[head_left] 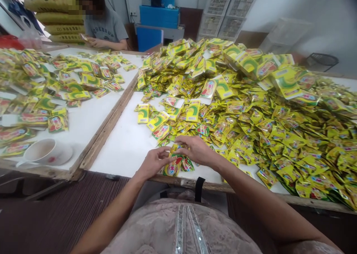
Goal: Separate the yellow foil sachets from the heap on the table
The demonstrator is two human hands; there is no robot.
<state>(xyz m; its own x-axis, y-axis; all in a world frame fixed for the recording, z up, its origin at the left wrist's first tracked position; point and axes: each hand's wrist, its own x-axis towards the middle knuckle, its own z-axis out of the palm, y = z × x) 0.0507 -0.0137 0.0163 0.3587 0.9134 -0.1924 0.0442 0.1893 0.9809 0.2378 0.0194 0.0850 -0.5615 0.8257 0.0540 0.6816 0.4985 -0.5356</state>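
Observation:
Near the front edge of the table, my left hand (154,162) is closed, thumb and fingers on a small yellow packet (171,167) with a watermelon picture. My right hand (198,152) reaches in from the other side, its bent fingers closed at the packet's top end. Exactly what lies between the right fingertips is hidden. A small green and red sachet (187,164) lies just under that hand. Just beyond both hands are flat yellow card packs (157,121) and a heap of small yellow sachets (251,124).
A white cup (44,151) stands on the left table among more yellow packs (80,79). A wooden strip (111,116) divides the tables. Across from me, a person (106,27) in a grey shirt handles something small. Plastic crates (220,12) and stacked yellow sacks (55,19) stand behind.

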